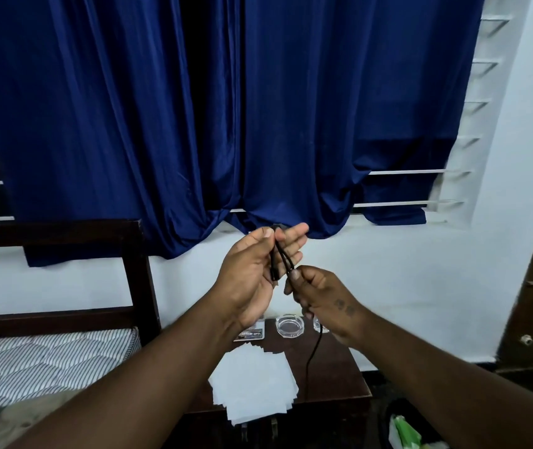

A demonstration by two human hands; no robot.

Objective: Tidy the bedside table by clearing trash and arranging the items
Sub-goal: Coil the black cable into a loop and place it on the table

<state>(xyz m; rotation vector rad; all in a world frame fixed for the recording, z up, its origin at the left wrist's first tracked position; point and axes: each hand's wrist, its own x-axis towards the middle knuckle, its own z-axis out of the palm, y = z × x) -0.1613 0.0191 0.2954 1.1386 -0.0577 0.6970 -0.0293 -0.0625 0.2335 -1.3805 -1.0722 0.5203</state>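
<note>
Mid-task, I judged. Left hand (257, 273) pinched loops of black cable (280, 258) under its thumb, above the bedside table (336, 384). Right hand (322, 296) gripped the strand below, tail hanging down. Papers (252, 384) and glass ashtray (289, 325) sat unsorted; coiling unfinished.

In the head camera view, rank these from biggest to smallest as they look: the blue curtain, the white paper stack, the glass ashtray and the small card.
1. blue curtain
2. white paper stack
3. glass ashtray and small card: these look about alike, and the card is partly hidden, so I won't rank them.
</note>
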